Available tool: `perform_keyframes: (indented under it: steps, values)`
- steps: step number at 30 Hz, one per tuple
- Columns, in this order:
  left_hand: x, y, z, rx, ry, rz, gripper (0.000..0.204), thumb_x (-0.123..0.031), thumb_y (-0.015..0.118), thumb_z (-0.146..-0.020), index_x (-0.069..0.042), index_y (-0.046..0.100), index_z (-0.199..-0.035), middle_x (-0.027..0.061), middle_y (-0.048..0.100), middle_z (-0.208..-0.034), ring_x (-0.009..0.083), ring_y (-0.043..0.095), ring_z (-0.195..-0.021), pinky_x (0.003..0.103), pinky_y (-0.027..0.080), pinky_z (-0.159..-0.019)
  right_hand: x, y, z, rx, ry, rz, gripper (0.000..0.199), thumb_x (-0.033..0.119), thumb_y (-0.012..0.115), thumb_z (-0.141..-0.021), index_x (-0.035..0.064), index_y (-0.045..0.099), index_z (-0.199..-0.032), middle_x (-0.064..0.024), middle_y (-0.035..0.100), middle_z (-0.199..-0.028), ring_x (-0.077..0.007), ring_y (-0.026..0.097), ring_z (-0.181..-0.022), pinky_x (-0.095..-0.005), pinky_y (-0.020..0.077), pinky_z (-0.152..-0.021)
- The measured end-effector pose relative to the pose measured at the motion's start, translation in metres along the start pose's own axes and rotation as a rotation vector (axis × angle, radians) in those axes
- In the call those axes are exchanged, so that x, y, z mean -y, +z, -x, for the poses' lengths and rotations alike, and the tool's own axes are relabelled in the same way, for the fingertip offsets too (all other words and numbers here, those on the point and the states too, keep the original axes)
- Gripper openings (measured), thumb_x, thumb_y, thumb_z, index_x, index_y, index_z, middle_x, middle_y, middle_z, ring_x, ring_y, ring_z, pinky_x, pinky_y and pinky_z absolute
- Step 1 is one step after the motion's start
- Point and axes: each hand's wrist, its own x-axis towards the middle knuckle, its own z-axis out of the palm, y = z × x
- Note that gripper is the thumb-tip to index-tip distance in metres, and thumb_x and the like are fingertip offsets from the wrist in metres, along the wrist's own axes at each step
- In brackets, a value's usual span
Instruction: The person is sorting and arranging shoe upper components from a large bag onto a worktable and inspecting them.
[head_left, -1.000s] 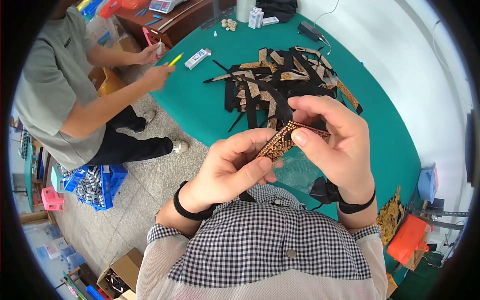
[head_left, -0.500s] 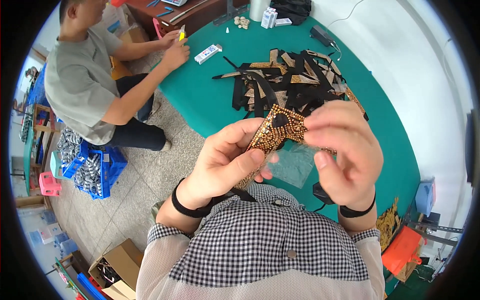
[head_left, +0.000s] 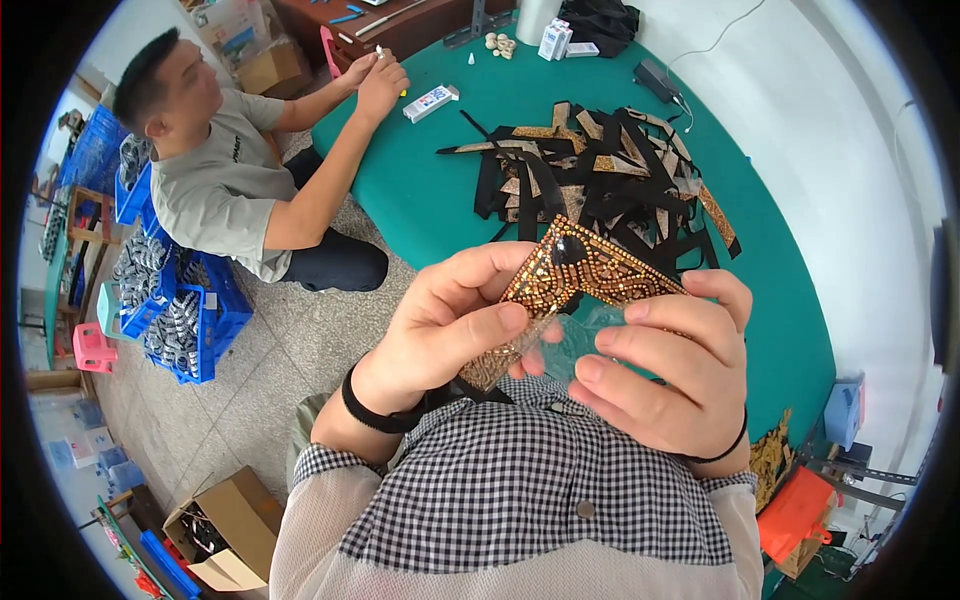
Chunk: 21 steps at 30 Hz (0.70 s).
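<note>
Close to my chest I hold a V-shaped strap [head_left: 605, 277], covered in gold-copper beads, with a dark oval stone at its corner and black fabric at its ends. My left hand [head_left: 425, 325] is closed on the strap's left arm, thumb on the beaded face. Curled over the right arm is my right hand [head_left: 685, 365], its fingers across the front and hiding that end. Below the strap, a clear plastic sheet [head_left: 568, 350] shows between my hands. A heap of similar black and beaded strips [head_left: 620, 170] lies just beyond on the table.
The green tabletop [head_left: 440, 190] curves around ahead of me. A co-worker [head_left: 230, 180] sits at its left edge near a small white box [head_left: 432, 104]. A black power adapter [head_left: 657, 80] lies far right. Blue crates [head_left: 190, 330] and a cardboard box [head_left: 230, 520] stand left.
My right hand has come down onto the strap's right arm, its fingers now curled over it. More of the beaded face shows. The co-worker has lifted their head, hands shifted slightly right.
</note>
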Motion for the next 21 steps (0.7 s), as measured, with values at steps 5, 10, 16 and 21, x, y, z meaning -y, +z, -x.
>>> perform_keyframes:
  steps: [5,10,16,21]
  values:
    - [0.003,-0.003,-0.001,0.036,0.017,0.04,0.039,-0.003,0.045,-0.085,0.002,0.037,-0.123,0.0143,0.057,-0.097,0.0144,0.06,-0.068,0.024,0.051,-0.056,0.007,0.0,0.001,-0.014,-0.017,0.055,0.019,0.015,0.066,-0.057,0.0152,0.064,-0.077,0.0039,0.057,-0.082,-0.0139,0.054,-0.079,-0.0367,0.0388,-0.079]
    - [0.001,-0.001,0.0,-0.048,-0.038,0.14,0.04,-0.007,0.046,-0.081,0.007,0.041,-0.118,0.0159,0.056,-0.101,0.0202,0.06,-0.079,0.03,0.05,-0.066,0.012,-0.003,0.004,0.014,-0.017,0.028,0.021,0.016,0.066,-0.057,0.0155,0.064,-0.078,0.004,0.057,-0.08,-0.0141,0.054,-0.079,-0.0367,0.0379,-0.08]
    - [-0.003,-0.001,-0.007,-0.243,0.039,0.153,0.036,-0.009,0.042,-0.083,0.005,0.04,-0.116,0.0206,0.059,-0.079,0.0246,0.06,-0.057,0.031,0.051,-0.053,0.015,-0.008,0.007,0.085,0.011,0.008,0.02,0.016,0.067,-0.059,0.0163,0.062,-0.079,0.0039,0.057,-0.083,-0.0144,0.054,-0.082,-0.0368,0.0367,-0.082]
    - [-0.004,-0.011,-0.008,-0.266,-0.001,0.157,0.035,-0.01,0.04,-0.085,0.001,0.039,-0.119,0.0187,0.059,-0.08,0.0233,0.06,-0.056,0.028,0.051,-0.048,0.009,-0.009,0.024,0.144,0.043,0.042,0.024,0.014,0.069,-0.06,0.0181,0.06,-0.082,0.0044,0.056,-0.084,-0.0147,0.054,-0.084,-0.0367,0.0379,-0.08]
